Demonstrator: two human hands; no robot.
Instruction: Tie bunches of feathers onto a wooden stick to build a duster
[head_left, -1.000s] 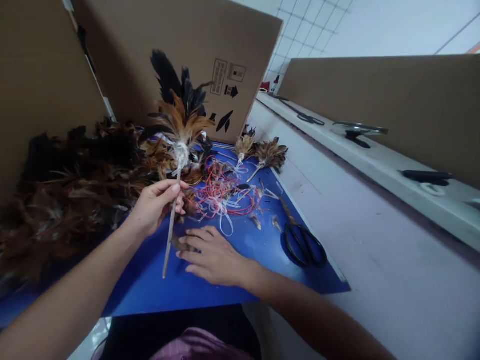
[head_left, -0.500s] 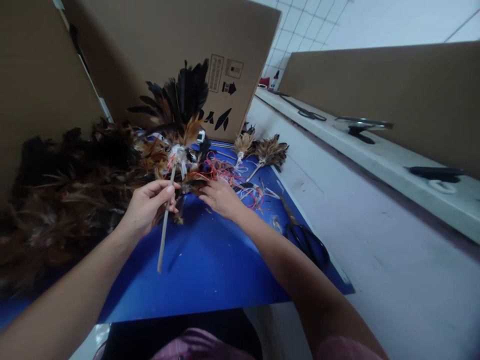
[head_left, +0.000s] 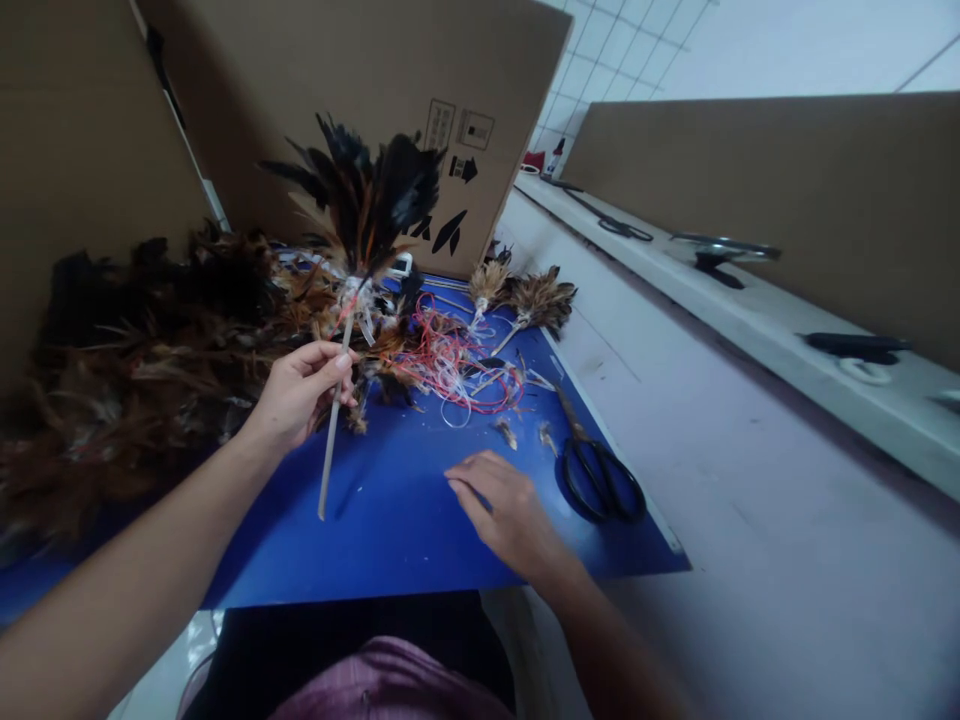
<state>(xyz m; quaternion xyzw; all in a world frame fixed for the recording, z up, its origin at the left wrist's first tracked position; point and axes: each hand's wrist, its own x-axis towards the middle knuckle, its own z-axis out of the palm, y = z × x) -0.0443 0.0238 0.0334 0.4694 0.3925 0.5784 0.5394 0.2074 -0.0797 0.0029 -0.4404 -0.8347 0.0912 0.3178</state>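
My left hand (head_left: 311, 390) is closed round the thin pale stick of a feather duster (head_left: 375, 195). Its dark feathers fan upward, with white binding and a bit of red string at their base; the stick's lower end points down over the blue tabletop (head_left: 375, 550). Lower right, my right hand (head_left: 499, 500) hovers over or rests on the blue surface, fingers pressed together against the thumb. Whatever may be between them is hidden. Nearest to it lie small feather scraps (head_left: 506, 433) and black-handled scissors (head_left: 600, 475). Behind spreads a tangle of red and white string (head_left: 450, 360).
A big heap of brown and black feathers (head_left: 135, 370) covers the left side. Two small feather bundles (head_left: 536, 300) lie at the back right. A large cardboard box (head_left: 315, 70) stands behind, and a white ledge (head_left: 720, 290) with tools runs along the right.
My right hand has drawn back from the feathers and string toward me and to the right. The duster has turned slightly, its feathers now fanned wider; my left hand keeps its grip.
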